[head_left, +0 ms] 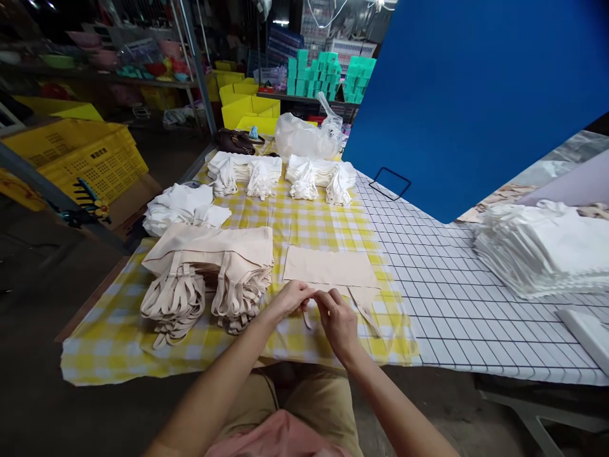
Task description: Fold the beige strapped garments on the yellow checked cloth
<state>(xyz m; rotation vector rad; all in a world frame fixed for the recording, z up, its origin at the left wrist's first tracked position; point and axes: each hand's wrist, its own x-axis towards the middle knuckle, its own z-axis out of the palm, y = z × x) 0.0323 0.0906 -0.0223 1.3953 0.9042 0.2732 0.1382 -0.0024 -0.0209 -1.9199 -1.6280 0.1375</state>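
Note:
A beige cloth bag point(328, 266) lies flat on the yellow checked tablecloth point(323, 225), its straps toward the front edge. My left hand point(291, 299) pinches a beige strap at the bag's lower edge. Fingertips nearly touching it, my right hand point(337, 320) is closed at the same strap, whose loose end hangs between the hands. The other strap point(366, 312) lies free to the right. Just left of my hands is a thick stack of beige bags point(219, 244) with looped straps hanging forward.
White bag bundles point(247, 168) and a plastic bag point(307, 136) stand at the back. A crumpled white cloth pile point(181, 206) is at left. A large blue panel point(457, 101) overhangs the right side, near a white bag stack point(547, 247).

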